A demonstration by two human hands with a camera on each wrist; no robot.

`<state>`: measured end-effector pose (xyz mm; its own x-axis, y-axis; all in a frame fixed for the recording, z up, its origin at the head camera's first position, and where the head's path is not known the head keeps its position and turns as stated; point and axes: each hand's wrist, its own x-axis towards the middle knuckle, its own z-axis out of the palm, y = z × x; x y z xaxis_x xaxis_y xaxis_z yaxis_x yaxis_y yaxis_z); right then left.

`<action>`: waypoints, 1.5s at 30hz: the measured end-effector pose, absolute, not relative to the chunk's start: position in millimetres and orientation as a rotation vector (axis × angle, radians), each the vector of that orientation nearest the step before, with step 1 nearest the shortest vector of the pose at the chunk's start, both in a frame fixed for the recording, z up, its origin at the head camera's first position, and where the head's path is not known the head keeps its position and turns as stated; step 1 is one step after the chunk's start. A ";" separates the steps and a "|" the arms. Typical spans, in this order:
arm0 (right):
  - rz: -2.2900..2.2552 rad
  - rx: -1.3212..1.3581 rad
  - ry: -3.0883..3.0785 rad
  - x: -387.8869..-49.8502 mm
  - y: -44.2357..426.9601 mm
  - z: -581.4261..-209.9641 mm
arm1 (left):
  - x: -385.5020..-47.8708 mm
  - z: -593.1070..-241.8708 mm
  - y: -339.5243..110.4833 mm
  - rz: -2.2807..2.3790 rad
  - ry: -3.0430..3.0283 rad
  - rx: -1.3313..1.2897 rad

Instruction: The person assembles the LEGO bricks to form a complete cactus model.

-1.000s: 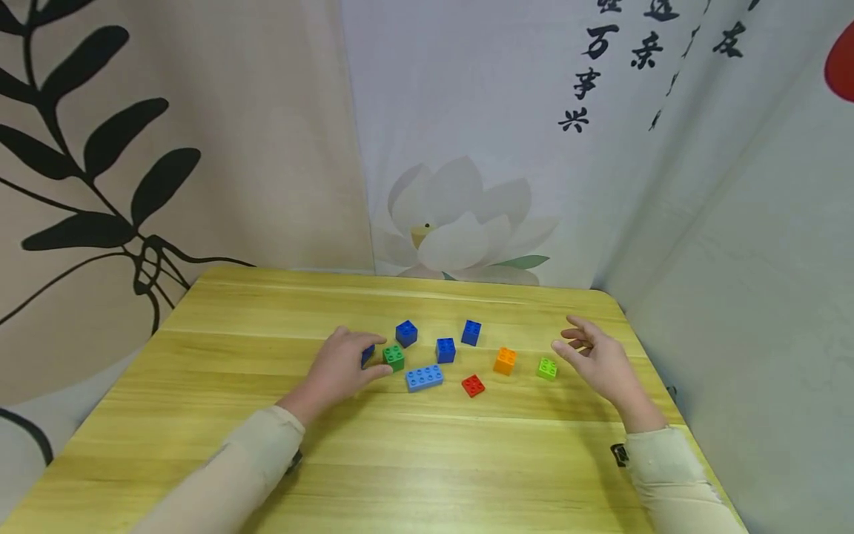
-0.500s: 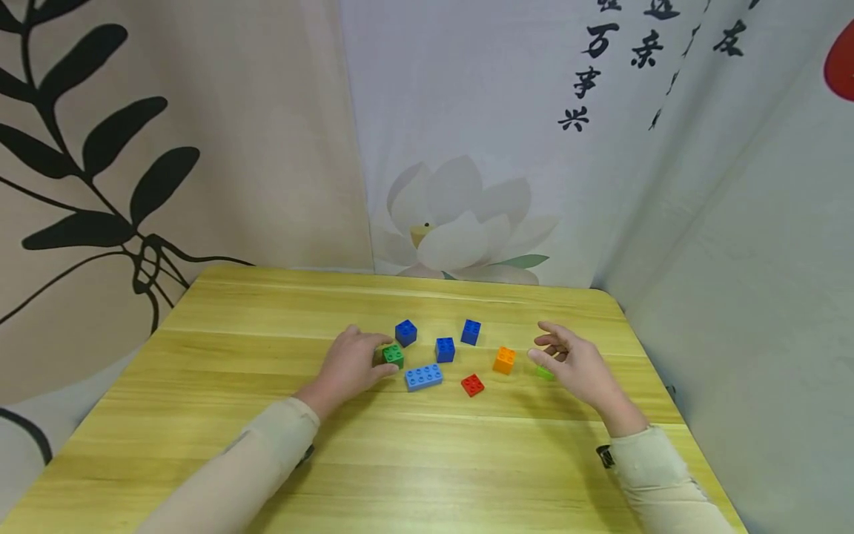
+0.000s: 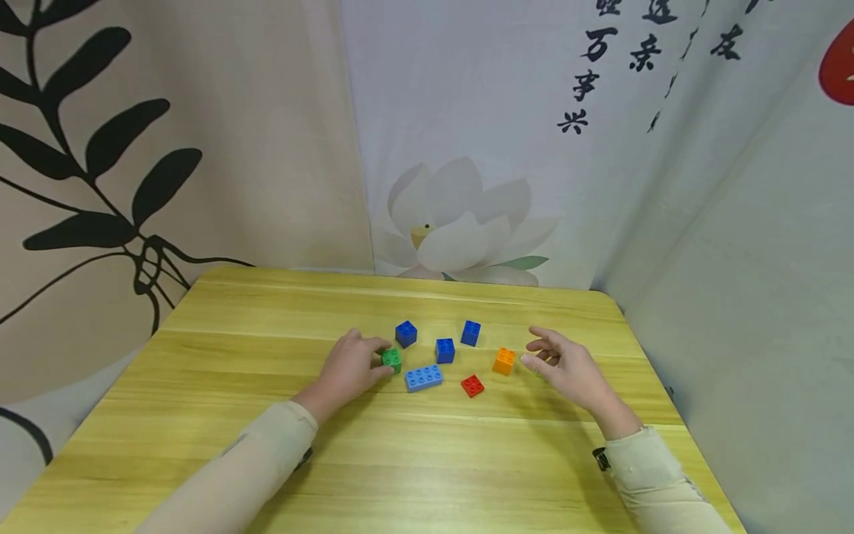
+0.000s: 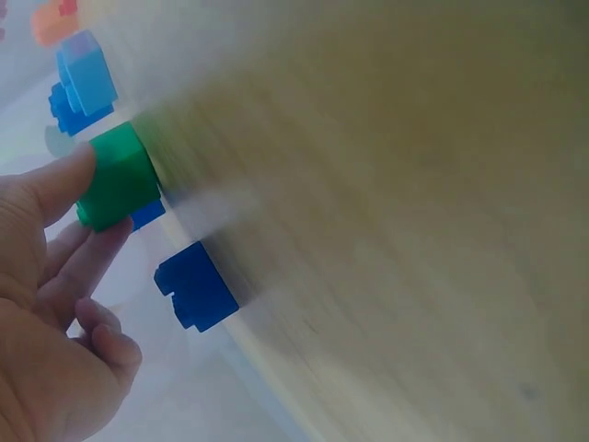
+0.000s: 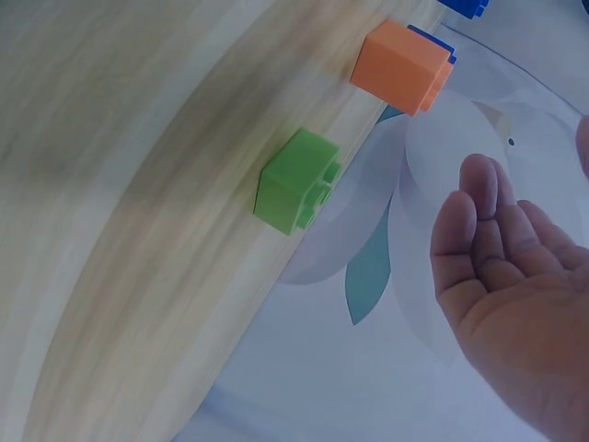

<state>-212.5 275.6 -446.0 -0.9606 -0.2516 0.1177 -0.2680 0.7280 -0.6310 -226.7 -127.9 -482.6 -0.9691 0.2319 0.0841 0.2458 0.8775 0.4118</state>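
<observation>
My left hand (image 3: 348, 367) pinches a green toy brick (image 3: 391, 360) between thumb and fingers. In the left wrist view, that green brick (image 4: 121, 175) is right at the fingertips, and a dark blue brick (image 4: 198, 287) sits on the table below it. My right hand (image 3: 569, 372) hovers over the right side of the table with loosely bent fingers, holding nothing. Under it, the right wrist view shows a lime green brick (image 5: 294, 180), which the hand hides in the head view. An orange brick (image 3: 504, 361) lies just left of the right hand.
Between the hands lie a long light blue brick (image 3: 423, 378), a red brick (image 3: 473, 386) and dark blue bricks (image 3: 405, 334), (image 3: 445, 350) and another blue brick (image 3: 470, 333). The wooden table (image 3: 427, 467) meets a printed curtain (image 3: 467, 148) at the back.
My left hand has moved slightly right and taken the green brick between its fingers. My right hand has moved left, covering the lime green brick in the head view.
</observation>
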 end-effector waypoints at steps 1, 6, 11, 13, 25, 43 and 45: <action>1.065 0.438 -2.898 -212.6 275.4 -446.3 | -225.6 -482.5 -128.6 -0.670 -3.017 -0.385; 1.077 0.444 -2.899 -212.6 272.9 -446.6 | -217.6 -479.0 -130.7 -0.727 -3.022 -0.417; 1.099 0.456 -2.910 -212.4 266.8 -446.4 | -206.9 -475.3 -131.1 -0.756 -3.014 -0.469; 1.114 0.463 -2.912 -212.3 263.9 -446.1 | -203.3 -475.5 -130.6 -0.754 -3.016 -0.475; 1.128 0.545 -2.941 -211.2 243.5 -447.0 | -188.9 -477.2 -119.2 -0.879 -3.044 -0.546; 0.987 0.851 -2.995 -214.5 196.6 -454.3 | -188.6 -480.6 -109.7 -0.996 -3.041 -0.598; 0.969 0.920 -3.001 -216.1 188.2 -454.9 | -189.7 -481.9 -109.5 -0.991 -3.029 -0.617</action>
